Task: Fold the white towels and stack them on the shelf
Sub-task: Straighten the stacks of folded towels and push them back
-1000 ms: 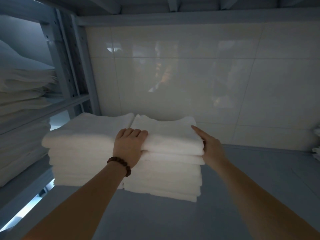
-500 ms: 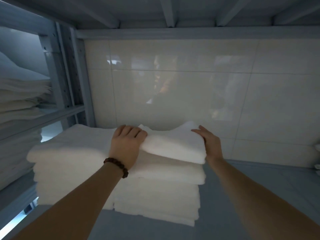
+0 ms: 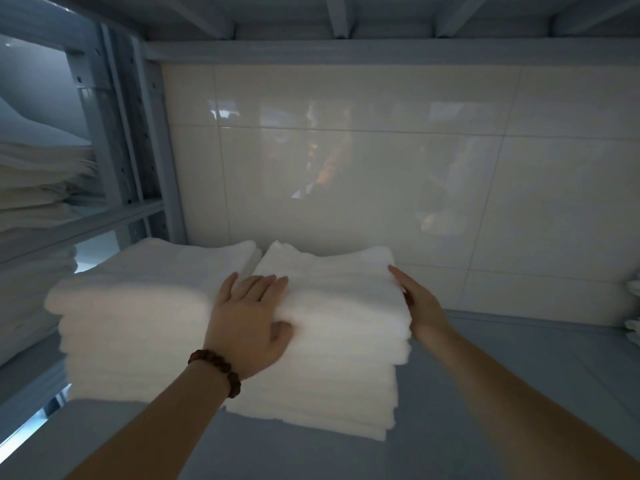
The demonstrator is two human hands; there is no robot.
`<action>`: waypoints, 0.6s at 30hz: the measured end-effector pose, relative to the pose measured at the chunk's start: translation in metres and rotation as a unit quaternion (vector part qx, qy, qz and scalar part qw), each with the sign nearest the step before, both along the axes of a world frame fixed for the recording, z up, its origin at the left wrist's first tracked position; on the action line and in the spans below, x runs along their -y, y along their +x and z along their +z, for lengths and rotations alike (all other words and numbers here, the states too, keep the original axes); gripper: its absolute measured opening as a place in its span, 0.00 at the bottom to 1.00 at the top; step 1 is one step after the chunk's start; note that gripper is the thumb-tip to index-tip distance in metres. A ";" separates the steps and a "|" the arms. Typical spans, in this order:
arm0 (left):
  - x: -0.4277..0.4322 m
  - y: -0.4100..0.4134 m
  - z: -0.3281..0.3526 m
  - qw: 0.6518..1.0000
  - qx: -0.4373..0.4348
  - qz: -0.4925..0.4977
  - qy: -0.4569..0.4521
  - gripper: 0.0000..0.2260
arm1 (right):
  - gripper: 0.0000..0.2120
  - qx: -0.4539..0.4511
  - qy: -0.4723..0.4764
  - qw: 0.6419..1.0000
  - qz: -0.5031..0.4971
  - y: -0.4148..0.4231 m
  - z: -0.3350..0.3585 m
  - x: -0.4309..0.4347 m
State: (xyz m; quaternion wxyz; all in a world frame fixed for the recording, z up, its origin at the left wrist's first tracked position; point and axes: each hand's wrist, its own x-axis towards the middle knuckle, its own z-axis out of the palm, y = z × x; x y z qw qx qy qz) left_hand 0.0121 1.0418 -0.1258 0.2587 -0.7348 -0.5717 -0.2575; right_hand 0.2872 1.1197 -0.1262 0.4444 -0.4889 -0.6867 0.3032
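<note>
Two stacks of folded white towels stand side by side on the grey shelf (image 3: 502, 393). The right stack (image 3: 325, 386) carries the top towel (image 3: 343, 292). My left hand (image 3: 247, 323), with a bead bracelet at the wrist, lies on that towel's left edge, fingers straight on top and thumb against its front. My right hand (image 3: 419, 303) touches the towel's right side with straight fingers. The left stack (image 3: 138, 327) stands right beside it, about the same height.
A tiled wall (image 3: 381, 168) closes the back of the shelf. The upper shelf's beams (image 3: 339, 15) hang overhead. A grey upright post (image 3: 117, 133) stands at left, with more folded white linens (image 3: 34, 188) beyond it. Bare shelf surface lies to the right.
The top towel's lifted left edge has come down flat on the right stack. My left fingers went from curled round that edge to lying straight on it. The right hand stayed at the right side.
</note>
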 end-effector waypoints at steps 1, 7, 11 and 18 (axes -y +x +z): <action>0.005 0.003 -0.005 1.000 0.007 -0.007 0.012 0.26 | 0.17 -0.097 -0.013 0.995 -0.021 -0.005 -0.001 0.007; 0.011 0.035 -0.045 0.998 0.027 -0.005 0.056 0.25 | 0.27 -0.406 -0.215 0.887 0.054 -0.035 -0.009 0.045; -0.014 0.026 -0.039 0.996 0.013 0.018 0.088 0.25 | 0.56 -0.283 -0.163 0.945 0.003 -0.051 -0.005 0.058; -0.018 0.021 -0.050 0.998 0.019 0.027 0.052 0.25 | 0.31 -0.284 -0.211 0.935 -0.042 -0.049 -0.021 0.054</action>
